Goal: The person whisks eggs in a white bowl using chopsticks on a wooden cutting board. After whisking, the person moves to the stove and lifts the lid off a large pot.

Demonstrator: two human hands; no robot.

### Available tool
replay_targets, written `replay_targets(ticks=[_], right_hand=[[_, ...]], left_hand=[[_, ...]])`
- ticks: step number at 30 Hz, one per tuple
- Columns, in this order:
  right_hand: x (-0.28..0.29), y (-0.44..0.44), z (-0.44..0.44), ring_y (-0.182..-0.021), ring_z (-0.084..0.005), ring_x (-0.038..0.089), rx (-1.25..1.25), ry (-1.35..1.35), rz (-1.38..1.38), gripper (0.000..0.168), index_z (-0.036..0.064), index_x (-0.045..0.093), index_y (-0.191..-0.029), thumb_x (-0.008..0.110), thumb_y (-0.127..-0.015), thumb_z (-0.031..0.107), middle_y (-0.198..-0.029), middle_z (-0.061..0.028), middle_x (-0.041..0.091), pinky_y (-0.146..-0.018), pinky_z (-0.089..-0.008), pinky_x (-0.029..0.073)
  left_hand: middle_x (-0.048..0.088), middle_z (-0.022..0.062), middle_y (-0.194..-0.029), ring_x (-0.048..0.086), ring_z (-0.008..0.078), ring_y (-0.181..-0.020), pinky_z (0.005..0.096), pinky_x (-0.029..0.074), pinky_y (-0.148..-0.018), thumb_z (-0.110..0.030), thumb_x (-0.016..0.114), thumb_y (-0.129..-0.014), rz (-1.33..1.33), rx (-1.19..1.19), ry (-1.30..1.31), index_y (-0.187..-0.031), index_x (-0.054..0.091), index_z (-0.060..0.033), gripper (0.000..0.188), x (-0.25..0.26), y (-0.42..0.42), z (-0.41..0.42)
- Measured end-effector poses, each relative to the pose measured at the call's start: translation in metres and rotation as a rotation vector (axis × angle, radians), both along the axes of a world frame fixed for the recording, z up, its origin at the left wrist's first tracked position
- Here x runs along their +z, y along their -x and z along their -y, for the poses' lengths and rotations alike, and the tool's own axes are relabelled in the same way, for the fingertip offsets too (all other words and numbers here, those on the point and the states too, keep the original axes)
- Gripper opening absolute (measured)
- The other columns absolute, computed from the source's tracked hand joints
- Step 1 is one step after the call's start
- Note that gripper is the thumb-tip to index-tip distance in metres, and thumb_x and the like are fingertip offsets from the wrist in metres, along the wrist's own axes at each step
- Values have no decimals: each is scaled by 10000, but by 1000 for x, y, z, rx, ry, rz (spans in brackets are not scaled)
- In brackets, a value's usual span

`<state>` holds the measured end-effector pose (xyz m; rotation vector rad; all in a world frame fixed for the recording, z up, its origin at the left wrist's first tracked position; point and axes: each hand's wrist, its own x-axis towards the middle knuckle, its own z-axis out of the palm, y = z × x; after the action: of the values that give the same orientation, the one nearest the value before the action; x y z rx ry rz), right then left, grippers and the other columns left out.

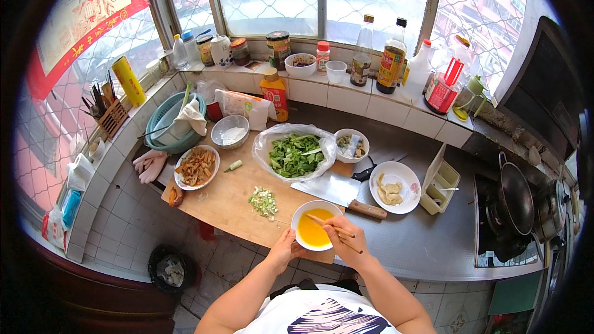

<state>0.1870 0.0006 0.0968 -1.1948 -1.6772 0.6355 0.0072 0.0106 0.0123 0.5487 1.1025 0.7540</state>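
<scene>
My left hand point(284, 249) grips the rim of a white bowl point(302, 242) at the near edge of the wooden cutting board point(222, 208). Beaten egg point(313, 232) fills much of the bowl. In my right hand point(347, 240) is a pair of wooden chopsticks point(343, 232), tips dipped in the egg. Chopped scallion point(263, 202) lies on the board left of the bowl. Beyond it stands a clear plastic bag of chopped greens point(296, 154). A cleaver point(329, 188) with a wooden handle lies behind the bowl, near a black-handled knife point(363, 174).
A plate with yellowish pieces point(403, 181) and a seasoning box point(445, 190) stand right, before the stove with a wok point(516, 199). Left are a plate of brown sliced food point(185, 181), a bowl of white powder point(230, 132) and a teal basket point(153, 123). Bottles point(392, 62) line the ledge.
</scene>
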Motion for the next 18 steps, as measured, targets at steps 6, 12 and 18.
replay_targets(ticks=[6, 12, 18], right_hand=[[16, -16, 8, -619, -265, 597, -119, 51, 260, 103, 73, 593, -827, 564, -830, 172, -774, -78, 606, -544, -323, 473], [32, -11, 13, -642, -261, 599, 97, 186, 203, 110, 57, 592, -830, 564, -831, 163, -758, -90, 610, -554, -314, 472], [11, -1, 6, -645, -224, 582, 113, 82, 29, 130, 29, 595, -864, 569, -843, 155, -767, -109, 594, -566, -274, 448]], left_hand=[[489, 44, -1108, 506, 146, -983, 333, 438, -855, -360, 296, -958, -10, -2, 0, -1260, 345, -148, 373, -3, 0, 0], [493, 48, -1106, 510, 148, -980, 341, 438, -857, -365, 290, -958, -15, -4, -1, -1283, 326, -147, 394, -3, 1, 0], [492, 44, -1134, 509, 151, -1007, 342, 440, -857, -368, 293, -956, 16, -2, -9, -1278, 332, -151, 391, -3, 1, 0]])
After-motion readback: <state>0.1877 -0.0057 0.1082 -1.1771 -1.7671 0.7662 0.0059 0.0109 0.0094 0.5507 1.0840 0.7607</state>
